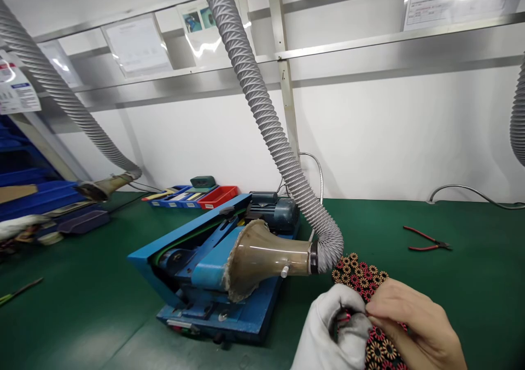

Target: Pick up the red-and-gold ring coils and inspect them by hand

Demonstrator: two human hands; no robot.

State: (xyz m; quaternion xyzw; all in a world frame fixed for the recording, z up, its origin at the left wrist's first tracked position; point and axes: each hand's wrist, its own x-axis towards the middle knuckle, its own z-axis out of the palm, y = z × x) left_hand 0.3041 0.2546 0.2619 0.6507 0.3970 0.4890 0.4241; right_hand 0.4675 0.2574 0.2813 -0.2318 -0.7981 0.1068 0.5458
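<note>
So we've got our left hand [332, 331] in a white cloth glove, curled in low at the bottom of the view, and our bare right hand [414, 326] right next to it. Both are closed in on the same bunch of small wound ring coils [361, 274], the copper-and-red ones that look like little flowers. The right fingertips [375, 312] are pressed together, pinching at the coils right where they meet the gloved fingers [355, 326]; the glove is wrapped shut around the lower part of the bunch. Exactly which single coil sits in the pinch, we can't tell, it's too packed in there.

The bunch fans out up and away from the grip, and more coils spill below it toward the bottom edge.

Just above-left of the grip is the brownish funnel hood [262, 258], with the grey ribbed hose [262, 113] climbing up from it. The coil bunch nearly touches the hose's lower bend. Behind the hood, farther left of our hands, sits the blue belt machine [197, 260] on the green mat [471, 293]. Off to the upper right of the grip, well apart, lie red-handled pliers [426, 240]. Far back-left of everything there are blue and red trays [205, 196].
</note>
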